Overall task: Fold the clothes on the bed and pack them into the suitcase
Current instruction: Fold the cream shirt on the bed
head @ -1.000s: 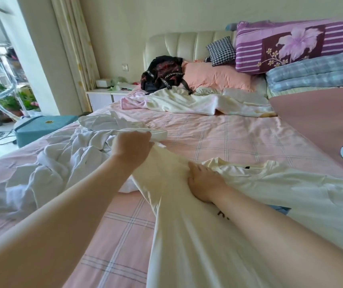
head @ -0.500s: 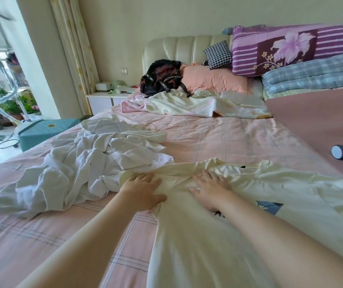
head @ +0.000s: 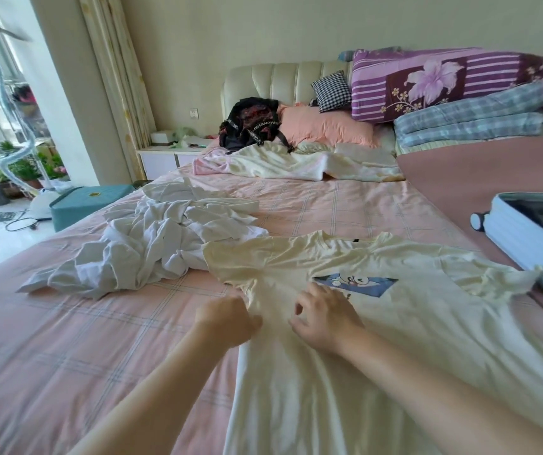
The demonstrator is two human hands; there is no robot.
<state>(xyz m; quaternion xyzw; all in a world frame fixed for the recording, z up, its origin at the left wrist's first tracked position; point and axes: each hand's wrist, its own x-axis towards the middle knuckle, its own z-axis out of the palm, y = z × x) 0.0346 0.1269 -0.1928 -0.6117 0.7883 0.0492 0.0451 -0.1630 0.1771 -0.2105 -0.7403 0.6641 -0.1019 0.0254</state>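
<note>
Cream T-shirt (head: pixel 345 372) lies spread front-up on the bed (head: pixel 66 339), its long axis running from the collar at the far end to the hem near the person. Measured from that shirt, the crumpled white garment (head: pixel 151 244) is just to its left and the open suitcase (head: pixel 526 231) just to its right.

The left hand (head: pixel 227 320) is at the shirt's left side seam, just below the sleeve, with its fingers curled round the edge. The right hand (head: pixel 326 318) rests on the chest beside the cartoon print (head: pixel 358 282). Its fingers are bent, but I cannot tell whether they have caught cloth. The left hand looks better placed for a fold across to the right.

Half a second ago both hands lay flat higher up, near the shoulder. They have since drawn back toward the hem, and the print is uncovered.
</note>
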